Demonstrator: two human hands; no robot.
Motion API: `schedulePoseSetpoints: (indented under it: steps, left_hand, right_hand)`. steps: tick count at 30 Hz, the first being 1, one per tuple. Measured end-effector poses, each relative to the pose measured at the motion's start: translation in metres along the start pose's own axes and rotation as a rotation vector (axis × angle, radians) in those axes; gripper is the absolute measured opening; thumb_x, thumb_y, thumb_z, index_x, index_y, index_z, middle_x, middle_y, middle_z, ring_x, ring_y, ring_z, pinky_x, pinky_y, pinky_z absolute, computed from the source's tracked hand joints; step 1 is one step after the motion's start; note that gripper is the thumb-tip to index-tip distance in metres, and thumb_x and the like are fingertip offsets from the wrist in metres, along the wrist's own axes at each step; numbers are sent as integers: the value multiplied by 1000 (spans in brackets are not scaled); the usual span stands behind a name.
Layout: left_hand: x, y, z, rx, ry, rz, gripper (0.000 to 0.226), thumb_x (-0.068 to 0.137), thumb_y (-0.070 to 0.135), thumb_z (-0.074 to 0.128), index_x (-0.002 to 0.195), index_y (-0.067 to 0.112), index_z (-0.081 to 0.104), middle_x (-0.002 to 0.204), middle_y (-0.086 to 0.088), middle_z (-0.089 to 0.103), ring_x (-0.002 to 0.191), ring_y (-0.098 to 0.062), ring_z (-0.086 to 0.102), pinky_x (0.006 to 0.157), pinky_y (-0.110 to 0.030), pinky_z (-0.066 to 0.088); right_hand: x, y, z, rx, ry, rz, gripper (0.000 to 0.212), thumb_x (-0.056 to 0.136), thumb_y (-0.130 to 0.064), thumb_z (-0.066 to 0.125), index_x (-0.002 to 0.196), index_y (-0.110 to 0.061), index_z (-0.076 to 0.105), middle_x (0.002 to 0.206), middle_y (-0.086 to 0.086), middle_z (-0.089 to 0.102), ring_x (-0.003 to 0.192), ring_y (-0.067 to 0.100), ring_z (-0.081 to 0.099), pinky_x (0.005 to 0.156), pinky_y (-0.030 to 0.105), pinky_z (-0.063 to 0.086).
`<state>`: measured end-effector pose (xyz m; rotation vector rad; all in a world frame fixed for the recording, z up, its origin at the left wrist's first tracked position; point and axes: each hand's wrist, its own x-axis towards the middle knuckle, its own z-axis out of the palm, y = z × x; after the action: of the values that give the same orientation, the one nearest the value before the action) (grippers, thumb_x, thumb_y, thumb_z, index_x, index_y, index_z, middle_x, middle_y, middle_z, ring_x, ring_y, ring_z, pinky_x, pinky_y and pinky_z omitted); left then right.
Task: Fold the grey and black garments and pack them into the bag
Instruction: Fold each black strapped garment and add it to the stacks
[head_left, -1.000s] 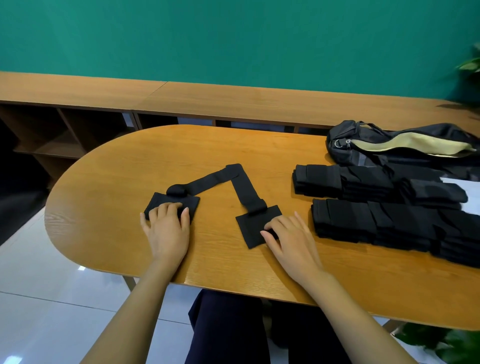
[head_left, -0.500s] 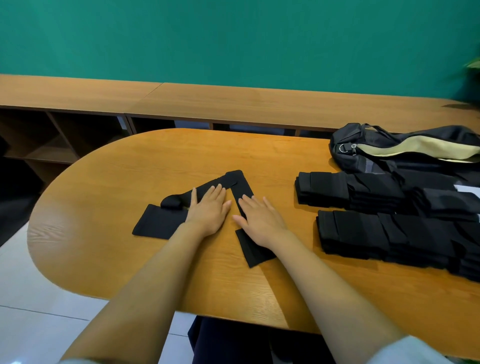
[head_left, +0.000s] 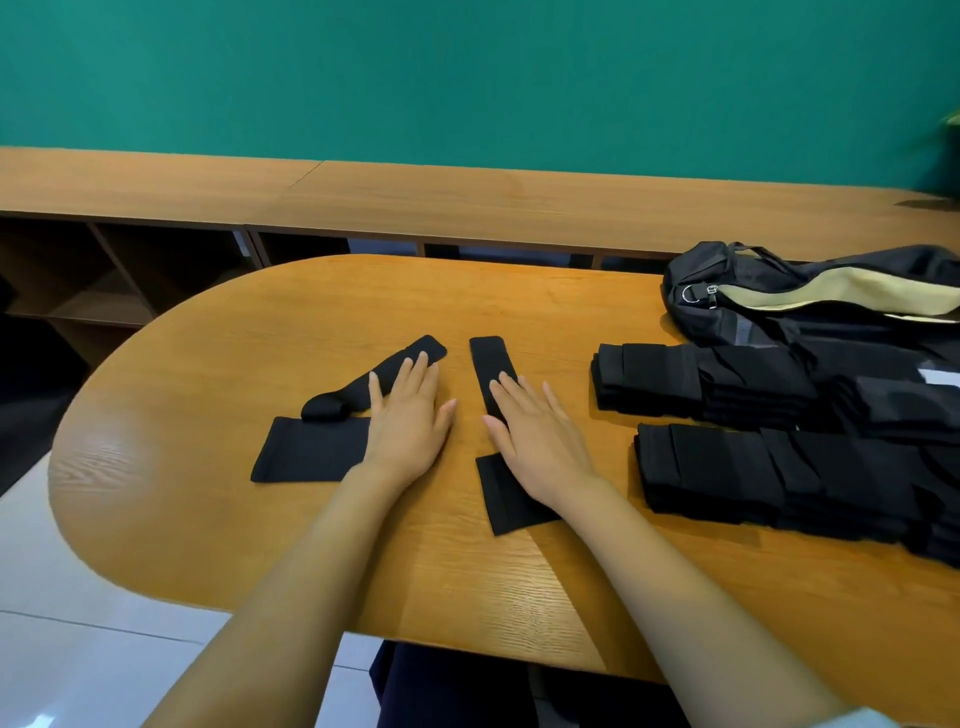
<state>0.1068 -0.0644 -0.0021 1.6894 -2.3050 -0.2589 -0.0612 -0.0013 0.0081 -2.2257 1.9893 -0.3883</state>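
head view: left hand (head_left: 410, 426) flat, fingers straight, on left black garment (head_left: 306, 449); right hand (head_left: 535, 441) likewise on right black garment (head_left: 491, 358) — both strips run away from body; bag (head_left: 779, 291) nearer right hand.

Bright, even indoor light, soft all round. A pale sheen glares off the table (head_left: 104, 457) at its rounded left end, and there's a white glint on the floor tiles (head_left: 31, 719), bottom left. Shadows are faint and soft-edged beside the folded black stacks (head_left: 779, 478), which swallow detail, nearly pure black. Wide-angle bending curves the long shelf (head_left: 467, 208). The plant (head_left: 953, 122) at far right is smeared.
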Motion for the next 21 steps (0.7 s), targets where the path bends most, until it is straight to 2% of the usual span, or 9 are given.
schedulePoseSetpoints:
  steps: [3,5,8,10,12,15,21]
  left_hand:
    - [-38,19,-1,-133,128,46,54,100,41,44,148,19,35,154,4,33,145,-13,23,118,-44,-9]
    - [-65,29,2,-227,172,69,47,96,44,50,139,24,46,137,10,48,132,-9,40,121,-42,2]
    - [-98,38,10,-360,194,134,40,89,49,59,124,28,57,121,17,55,116,0,44,116,-42,22]
    - [-111,42,13,-397,154,165,43,85,53,63,121,30,59,121,20,55,114,6,40,116,-39,21]
    - [-119,45,13,-393,89,186,51,82,56,65,127,32,57,128,20,54,121,6,37,118,-38,15]
    - [-123,47,14,-353,34,208,59,80,55,68,133,35,52,136,19,50,131,2,33,119,-36,10]
    - [-128,46,24,-322,167,233,31,89,41,64,117,29,68,125,17,58,122,-4,42,115,-36,19]
  right_hand:
    - [-28,1,-5,68,151,-45,51,105,-34,31,153,-18,25,159,-2,26,147,10,19,120,26,4]
    - [-51,0,-5,102,230,-50,46,103,-28,42,147,-15,37,150,0,42,138,12,37,116,26,20]
    - [-82,-1,-2,95,306,-33,36,96,-23,55,131,-15,52,128,0,57,117,13,54,100,26,42]
    - [-96,-1,0,64,339,-15,31,92,-21,62,122,-15,57,117,-2,61,107,13,59,92,26,48]
    - [-106,1,3,42,349,0,28,89,-20,66,116,-16,59,112,-3,63,102,12,61,92,27,49]
    - [-115,5,6,1,359,-23,23,89,-19,65,112,-19,62,108,-7,64,99,8,62,103,30,42]
    - [-129,16,11,129,414,-40,17,96,-21,54,109,-24,64,106,-14,65,101,-1,57,110,27,33]
